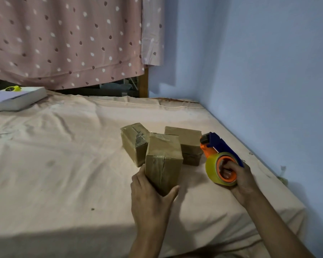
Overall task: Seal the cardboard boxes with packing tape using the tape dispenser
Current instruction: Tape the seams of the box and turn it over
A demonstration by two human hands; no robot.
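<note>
Head view: left hand grips box, right hand holds tape dispenser.

Three brown cardboard boxes cluster together on the bedsheet: the nearest box stands upright and tilted, the left box and rear box just behind. The blue-and-orange tape dispenser, carrying a yellowish tape roll, sits right of them.

The only view is from the person's head, looking forward and down over a bed sheet toward the corner of a blue wall and a curtain, with both forearms close below.
</note>
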